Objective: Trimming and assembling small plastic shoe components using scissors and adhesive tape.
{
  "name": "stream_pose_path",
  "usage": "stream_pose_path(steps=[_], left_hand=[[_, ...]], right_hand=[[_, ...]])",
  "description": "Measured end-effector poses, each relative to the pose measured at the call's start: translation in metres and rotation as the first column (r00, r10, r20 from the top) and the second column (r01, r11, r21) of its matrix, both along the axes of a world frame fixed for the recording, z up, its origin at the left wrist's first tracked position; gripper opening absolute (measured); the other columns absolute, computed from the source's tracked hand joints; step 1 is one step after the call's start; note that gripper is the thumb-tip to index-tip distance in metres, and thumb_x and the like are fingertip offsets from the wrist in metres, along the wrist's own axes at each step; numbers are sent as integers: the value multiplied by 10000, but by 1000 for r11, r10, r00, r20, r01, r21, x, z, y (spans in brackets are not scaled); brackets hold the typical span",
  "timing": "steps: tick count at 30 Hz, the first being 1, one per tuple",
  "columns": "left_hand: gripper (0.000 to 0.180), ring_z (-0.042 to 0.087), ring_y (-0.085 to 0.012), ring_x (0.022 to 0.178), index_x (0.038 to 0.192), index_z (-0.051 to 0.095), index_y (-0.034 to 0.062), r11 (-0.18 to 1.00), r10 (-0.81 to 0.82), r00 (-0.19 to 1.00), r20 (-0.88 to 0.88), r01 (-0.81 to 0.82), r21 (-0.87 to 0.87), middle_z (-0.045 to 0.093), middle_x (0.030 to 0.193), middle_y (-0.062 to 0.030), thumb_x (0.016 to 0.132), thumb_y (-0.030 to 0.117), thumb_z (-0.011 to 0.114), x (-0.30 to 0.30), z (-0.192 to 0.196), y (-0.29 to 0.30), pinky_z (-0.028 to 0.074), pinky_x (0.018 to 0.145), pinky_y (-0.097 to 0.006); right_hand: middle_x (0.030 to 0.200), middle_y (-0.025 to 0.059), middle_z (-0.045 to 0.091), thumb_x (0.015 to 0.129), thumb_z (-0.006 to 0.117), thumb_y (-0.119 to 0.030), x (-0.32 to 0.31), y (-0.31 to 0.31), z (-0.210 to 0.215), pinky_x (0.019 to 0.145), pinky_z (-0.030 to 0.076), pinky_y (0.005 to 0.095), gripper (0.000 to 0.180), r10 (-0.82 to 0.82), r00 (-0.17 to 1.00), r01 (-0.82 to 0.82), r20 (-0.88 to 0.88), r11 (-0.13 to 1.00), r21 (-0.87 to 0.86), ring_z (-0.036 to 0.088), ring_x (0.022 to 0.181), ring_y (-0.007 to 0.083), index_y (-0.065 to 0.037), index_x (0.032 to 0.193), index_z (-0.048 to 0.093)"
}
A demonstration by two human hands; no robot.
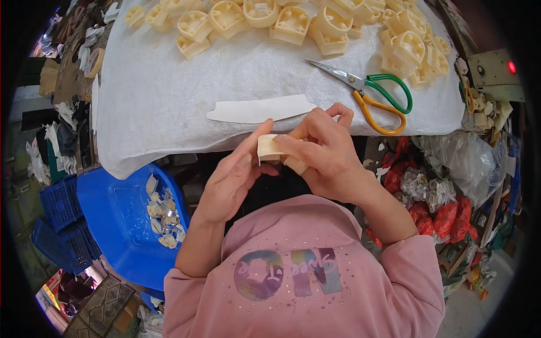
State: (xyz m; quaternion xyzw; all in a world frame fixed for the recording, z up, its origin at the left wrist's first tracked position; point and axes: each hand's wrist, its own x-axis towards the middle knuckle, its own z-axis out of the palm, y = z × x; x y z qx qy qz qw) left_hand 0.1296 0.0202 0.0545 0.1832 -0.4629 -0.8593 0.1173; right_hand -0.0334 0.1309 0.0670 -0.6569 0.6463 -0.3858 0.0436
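Cream strip (269, 147) pinched by left hand (231, 180) and right hand (324, 155), white cloth-covered table (169, 101), scissors (369, 93), cluttered workshop

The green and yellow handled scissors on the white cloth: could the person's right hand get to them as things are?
Probably yes: the scissors lie uncovered just beyond the right hand, though its fingers are busy pinching a small cream piece.

Scissors (369, 96): one pair. Flat strip (260, 109): one. Held piece (269, 148): one. Blue bin (115, 225): one. Cream mouldings (290, 25): about twenty or more, heaped, exact count unclear.
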Motion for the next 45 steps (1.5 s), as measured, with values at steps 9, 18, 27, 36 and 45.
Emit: stream_pose_path(steps=[9, 18, 27, 36, 45], left_hand=[[426, 539, -188, 1019, 1223, 491, -43, 771, 361, 926, -109, -362, -525, 552, 1147, -138, 914, 235, 579, 6, -1, 15, 429, 853, -286], [143, 564, -134, 822, 966, 674, 1, 728, 410, 880, -238, -473, -495, 597, 944, -100, 831, 50, 670, -2, -12, 15, 476, 704, -234], [196, 545, -121, 748, 930, 678, 22, 641, 325, 932, -162, -343, -687, 601, 832, -40, 779, 135, 732, -9, -9, 14, 423, 595, -224], [136, 482, -108, 616, 834, 643, 4, 559, 265, 955, -131, -263, -786, 548, 703, -40, 820, 131, 692, -11, -5, 14, 389, 532, -228], [247, 521, -108, 717, 988, 601, -5, 853, 386, 916, -113, -400, -335, 560, 889, -37, 861, 197, 667, -12, -2, 25, 433, 636, -221]], right_hand=[[712, -8, 424, 673, 703, -85, 4, 0, 1, 710, 256, 399, 312, -56, 998, 56, -17, 998, 2, 461, 673, 169, -182, 961, 631], [754, 21, 425, 638, 679, 9, 0, 7, 0, 735, 270, 380, 426, 82, 990, -87, 119, 995, 38, 457, 716, 182, -107, 1042, 611], [766, 47, 420, 640, 632, 26, 0, 14, 2, 729, 285, 353, 445, 129, 954, -161, 269, 982, 100, 444, 733, 210, -78, 1070, 583], [767, 59, 443, 622, 615, 25, -4, 16, 7, 725, 284, 356, 421, 145, 963, -195, 226, 957, 214, 448, 745, 223, -82, 1028, 582], [772, 41, 472, 657, 666, -29, -9, 14, 5, 749, 288, 380, 364, 87, 984, -113, 154, 979, 170, 475, 748, 206, -90, 1011, 604]])
